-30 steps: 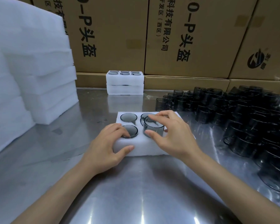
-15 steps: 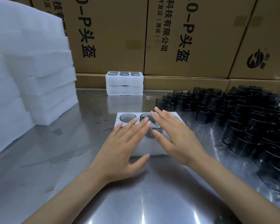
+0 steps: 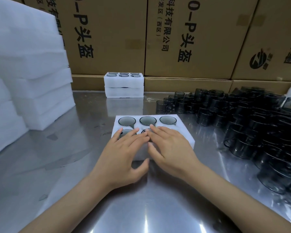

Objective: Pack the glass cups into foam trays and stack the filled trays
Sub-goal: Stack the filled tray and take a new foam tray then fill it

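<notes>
White foam tray (image 3: 180,130) lying flat on the steel table (image 3: 84,148), just in front of the person, with smoked glass cups (image 3: 148,120) seated rim-up in its round pockets: three show across the far row, two more partly under the fingers in the near row, and the sixth pocket is hidden by the right hand. Left hand (image 3: 124,155) and right hand (image 3: 171,150) lie palm-down on the near half of the tray, fingers straight and flat, grasping nothing; the left thumb hangs off the near edge. The foam is probably light and soft, so it will dent under a hard pinch and may sag if lifted by one end; the glass adds weight and is fragile and slick. The safest hold is likely both short sides, palms low, tray kept level. The stack of filled trays (image 3: 124,85) stands two high at the table's back, against the cardboard cartons (image 3: 188,37), with an open strip of bare steel between it and the tray. Loose cups (image 3: 242,118) crowd the right side, near the tray's right edge, so a sideways swing risks knocking them. Spare foam blocks (image 3: 39,84) rise at left, well apart.
</notes>
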The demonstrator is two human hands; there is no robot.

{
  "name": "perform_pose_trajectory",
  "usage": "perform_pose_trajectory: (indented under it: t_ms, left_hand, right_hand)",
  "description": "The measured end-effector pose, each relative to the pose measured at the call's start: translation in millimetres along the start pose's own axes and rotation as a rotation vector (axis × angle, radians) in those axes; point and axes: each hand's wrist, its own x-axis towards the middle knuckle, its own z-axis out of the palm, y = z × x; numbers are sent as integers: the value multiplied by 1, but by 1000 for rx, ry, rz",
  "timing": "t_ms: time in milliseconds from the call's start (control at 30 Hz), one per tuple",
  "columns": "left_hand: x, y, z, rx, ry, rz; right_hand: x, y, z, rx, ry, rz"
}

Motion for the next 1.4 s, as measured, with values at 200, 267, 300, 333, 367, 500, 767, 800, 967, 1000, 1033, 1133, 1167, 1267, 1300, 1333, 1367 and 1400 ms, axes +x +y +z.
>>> perform_pose_trajectory:
  t_ms: [200,267,300,333,367,500,767,800,967,1000,1033,1133,1167,1267,1300,1333,1367,1400]
  left_hand:
    - [-8,-6,2,108,-41,70]
    - [-8,-6,1,97,-51,55]
    - [-9,-7,0,86,-53,46]
    - [-9,-7,0,74,-52,43]
    - [-10,-6,-1,61,-51,44]
    - [-9,-3,1,5,-51,49]
    - [-6,-9,4,-46,-18,77]
    - [-5,-10,5,-45,-11,76]
    - [-4,-12,8,-54,24,74]
    - [-4,-13,8,-52,26,74]
    - [-5,-13,8,-51,27,72]
    - [-5,-14,8,-50,18,61]
    - [-5,-14,8,-49,14,58]
    - [-5,-14,9,-35,5,59]
    - [-5,-14,9,-29,3,59]
    - [-5,-14,9,-23,2,58]
    - [-5,-14,9,-19,3,58]
    - [-5,-14,9,-16,4,57]
  right_hand:
    - [1,12,-7,395,194,11]
    - [7,30,-11,562,449,105]
    - [9,42,-12,605,533,194]
    - [11,55,-12,632,569,304]
    - [12,70,-9,639,566,414]
    - [11,115,12,542,393,745]
    - [41,139,20,150,466,659]
    - [46,142,20,118,461,660]
    - [72,153,13,30,454,727]
    - [76,155,10,23,452,749]
    - [79,159,7,17,447,774]
    - [86,170,-4,-6,380,886]
    - [87,173,-7,-22,347,921]
    - [90,179,-14,-78,297,951]
    - [90,180,-16,-88,296,947]
    - [90,181,-17,-91,289,941]
    - [88,181,-18,-90,272,932]
    - [86,180,-18,-85,250,921]
